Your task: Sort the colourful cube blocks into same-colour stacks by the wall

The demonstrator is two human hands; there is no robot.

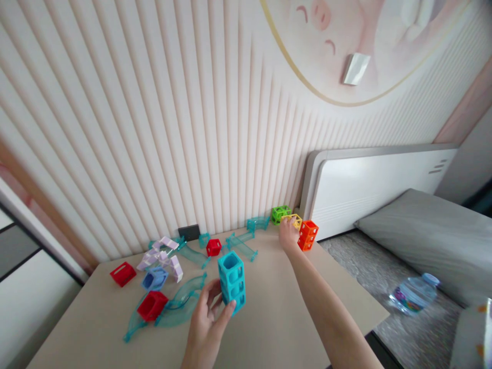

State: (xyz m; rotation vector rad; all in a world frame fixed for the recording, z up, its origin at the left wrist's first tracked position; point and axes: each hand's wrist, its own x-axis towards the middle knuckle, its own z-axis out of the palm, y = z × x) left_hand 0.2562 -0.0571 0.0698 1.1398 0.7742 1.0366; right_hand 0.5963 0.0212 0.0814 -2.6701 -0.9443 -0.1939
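Note:
My left hand (210, 312) is closed round a turquoise block tower (232, 282), hollow with round holes, held upright above the table. Reaching to the far right of the table, my right hand (289, 233) has its fingers bent over a yellow block (295, 220). It seems to touch the block, but the fingertips are partly hidden, so a firm grip does not show. Left of that hand sits a green block (280, 214) by the wall. An orange-red block tower (308, 235) stands just to its right.
Red blocks (152, 306), a blue block (155, 279), lilac pieces (163, 253) and clear teal track pieces (188, 297) lie across the table's (269, 318) left and back. A ribbed wall stands behind. Right of the table are a white headboard (369, 189) and a plastic bottle (415, 293).

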